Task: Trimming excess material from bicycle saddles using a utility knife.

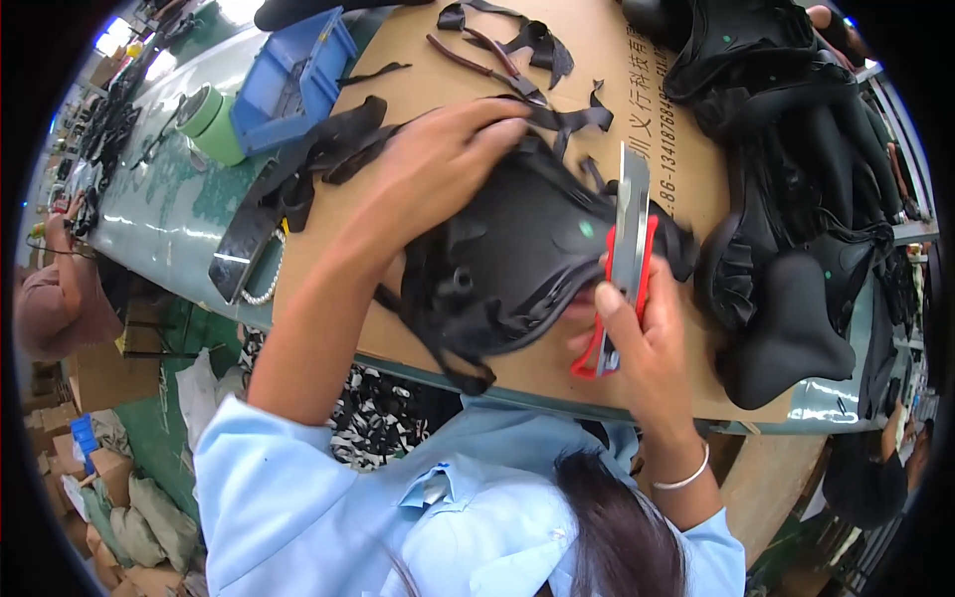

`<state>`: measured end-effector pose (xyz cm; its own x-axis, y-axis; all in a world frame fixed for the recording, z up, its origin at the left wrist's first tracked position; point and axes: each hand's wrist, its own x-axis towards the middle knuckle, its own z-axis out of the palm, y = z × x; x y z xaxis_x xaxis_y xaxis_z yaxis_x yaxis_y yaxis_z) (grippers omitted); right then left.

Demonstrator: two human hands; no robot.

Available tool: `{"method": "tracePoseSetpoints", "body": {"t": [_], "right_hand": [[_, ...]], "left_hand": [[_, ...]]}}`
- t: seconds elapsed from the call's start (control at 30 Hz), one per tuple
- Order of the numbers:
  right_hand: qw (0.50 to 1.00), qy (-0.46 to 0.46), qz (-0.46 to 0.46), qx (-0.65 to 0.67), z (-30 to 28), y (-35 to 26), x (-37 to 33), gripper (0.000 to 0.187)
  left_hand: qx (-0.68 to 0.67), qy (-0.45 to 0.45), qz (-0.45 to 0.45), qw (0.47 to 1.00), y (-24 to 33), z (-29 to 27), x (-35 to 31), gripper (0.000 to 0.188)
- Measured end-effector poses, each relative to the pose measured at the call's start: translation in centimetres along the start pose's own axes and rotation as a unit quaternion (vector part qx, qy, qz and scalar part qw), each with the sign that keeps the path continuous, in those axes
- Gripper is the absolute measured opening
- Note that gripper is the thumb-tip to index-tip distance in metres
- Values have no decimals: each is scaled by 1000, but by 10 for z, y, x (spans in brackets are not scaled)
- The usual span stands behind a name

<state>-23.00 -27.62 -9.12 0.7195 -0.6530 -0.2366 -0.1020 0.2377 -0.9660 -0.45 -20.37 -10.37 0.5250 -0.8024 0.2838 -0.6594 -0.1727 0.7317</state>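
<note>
A black saddle (527, 224), smooth in the middle with a small green mark and ragged loose edges, lies over the cardboard in front of me. My left hand (458, 149) holds its far left edge, fingers curled over the rim. My right hand (642, 333) grips a red utility knife (629, 249) with its long metal blade extended upward. The blade stands beside the saddle's right part, and I cannot tell whether it touches. Some right-hand fingers are hidden behind the knife and the saddle.
Brown cardboard (686, 378) covers the green table. Pliers (492, 65) and black offcuts (547, 50) lie at the far side. A blue bin (293, 80), a green cup (212, 124) and a phone-like dark slab (244, 244) sit left. Black saddles (786, 328) pile up right.
</note>
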Motion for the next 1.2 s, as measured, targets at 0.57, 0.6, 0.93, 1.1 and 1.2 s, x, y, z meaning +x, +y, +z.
{"method": "tracePoseSetpoints", "body": {"t": [0.57, 0.6, 0.93, 1.1, 1.2], "right_hand": [[890, 7, -265, -371, -76, -24, -6, 43], [843, -19, -331, -423, -81, -23, -8, 49], [687, -136, -258, -666, -67, -57, -22, 70], [776, -59, -186, -599, -57, -22, -74, 67], [846, 13, -201, -493, -50, -10, -76, 59]], "left_hand": [[49, 34, -103, 993, 92, 66, -67, 20], [22, 50, -97, 994, 91, 65, -70, 16], [-147, 86, -121, 978, 88, 64, -78, 14], [-488, 236, -118, 832, 86, 60, -76, 16], [-459, 233, -80, 854, 90, 70, -76, 12]]}}
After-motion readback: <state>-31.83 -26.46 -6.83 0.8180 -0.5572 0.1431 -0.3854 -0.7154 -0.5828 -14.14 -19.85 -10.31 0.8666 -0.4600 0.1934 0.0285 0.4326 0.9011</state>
